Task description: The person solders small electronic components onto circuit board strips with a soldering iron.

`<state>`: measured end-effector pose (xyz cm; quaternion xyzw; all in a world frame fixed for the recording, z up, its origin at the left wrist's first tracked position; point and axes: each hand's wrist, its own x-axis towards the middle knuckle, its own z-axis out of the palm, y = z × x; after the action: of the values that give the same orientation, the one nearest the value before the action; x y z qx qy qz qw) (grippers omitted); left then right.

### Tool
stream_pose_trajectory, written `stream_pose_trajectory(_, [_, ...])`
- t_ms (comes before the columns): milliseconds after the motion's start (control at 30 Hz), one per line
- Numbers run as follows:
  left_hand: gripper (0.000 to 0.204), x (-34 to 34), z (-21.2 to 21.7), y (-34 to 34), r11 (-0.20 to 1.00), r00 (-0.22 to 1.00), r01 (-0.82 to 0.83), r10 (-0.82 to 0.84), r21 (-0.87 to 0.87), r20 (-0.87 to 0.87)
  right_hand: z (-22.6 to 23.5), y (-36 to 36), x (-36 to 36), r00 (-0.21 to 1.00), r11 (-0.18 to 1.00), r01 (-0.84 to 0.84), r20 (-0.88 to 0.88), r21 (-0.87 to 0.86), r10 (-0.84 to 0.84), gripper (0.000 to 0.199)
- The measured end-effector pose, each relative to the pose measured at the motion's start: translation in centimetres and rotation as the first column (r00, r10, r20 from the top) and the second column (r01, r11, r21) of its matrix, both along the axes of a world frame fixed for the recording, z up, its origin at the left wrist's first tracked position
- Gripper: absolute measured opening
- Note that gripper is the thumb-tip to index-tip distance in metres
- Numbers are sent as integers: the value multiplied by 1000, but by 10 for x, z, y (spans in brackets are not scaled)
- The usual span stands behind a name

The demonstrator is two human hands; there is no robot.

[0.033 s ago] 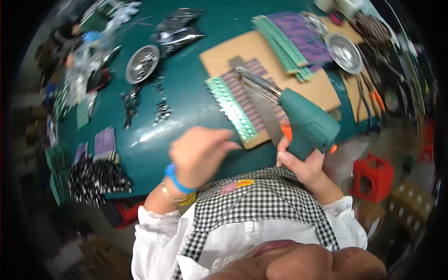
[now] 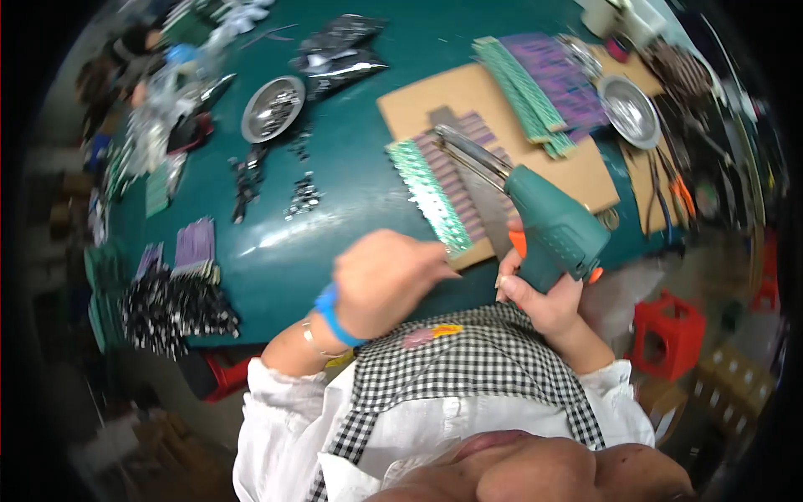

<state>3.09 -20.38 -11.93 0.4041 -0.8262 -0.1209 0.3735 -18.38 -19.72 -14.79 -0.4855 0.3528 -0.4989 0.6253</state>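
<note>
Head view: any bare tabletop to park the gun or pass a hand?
One bare teal patch of table: between the small metal dish, the cardboard sheet and the left hand. The far centre edge looks bare too. Crowded: left rim with strip stacks, right rim with tools and a second dish. The right hand grips the green gun.

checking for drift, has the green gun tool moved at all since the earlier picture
No. The green gun tool in the right hand sits at the same spot against the cardboard sheet, its metal tip over the same purple strips.
</note>
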Motion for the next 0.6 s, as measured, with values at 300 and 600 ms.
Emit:
stream_pose_trajectory(300, [25,-21,-6,-1,910,965,249,-262,-331,4,1,-5,14,998,995,-12,-70,-97,5,61])
stream_pose_trajectory(600, [12,-13,-12,4,928,963,202,-130,314,-238,1,-6,6,960,992,-123,-255,-19,114,58])
